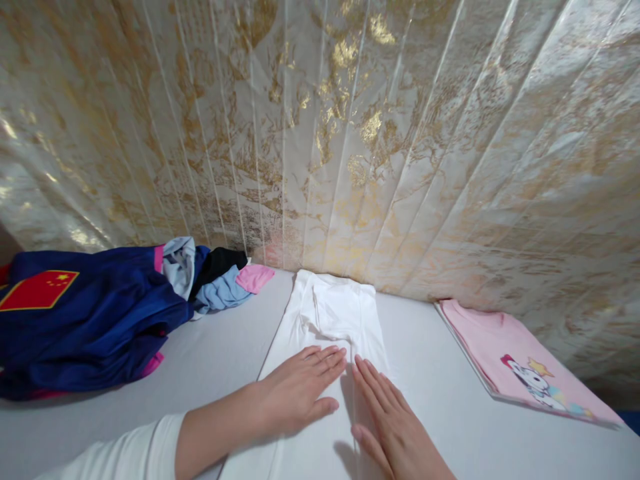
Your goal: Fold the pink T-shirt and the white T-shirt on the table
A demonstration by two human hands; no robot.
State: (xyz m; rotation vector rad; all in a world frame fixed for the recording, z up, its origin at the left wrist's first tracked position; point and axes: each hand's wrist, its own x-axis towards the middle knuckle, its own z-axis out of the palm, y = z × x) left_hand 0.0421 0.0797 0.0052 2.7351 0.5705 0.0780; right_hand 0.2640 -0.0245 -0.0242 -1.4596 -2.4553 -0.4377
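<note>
A white garment (333,313) lies flat and lengthwise on the white surface (215,360), reaching back to the wall. My left hand (300,387) rests palm down on it, fingers stretched out together. Beside it, my right hand (387,423) also lies flat on the cloth, fingers straight and pointing away from me. The fingertips of both hands nearly meet at the middle of the garment. Neither hand holds anything.
A heap of clothes sits at the left: a dark blue jacket (85,320) with a red flag patch, plus light blue, black and pink pieces (225,280). A folded pink shirt (520,363) with a cartoon print lies at the right. A gold-patterned wall (350,133) closes the back.
</note>
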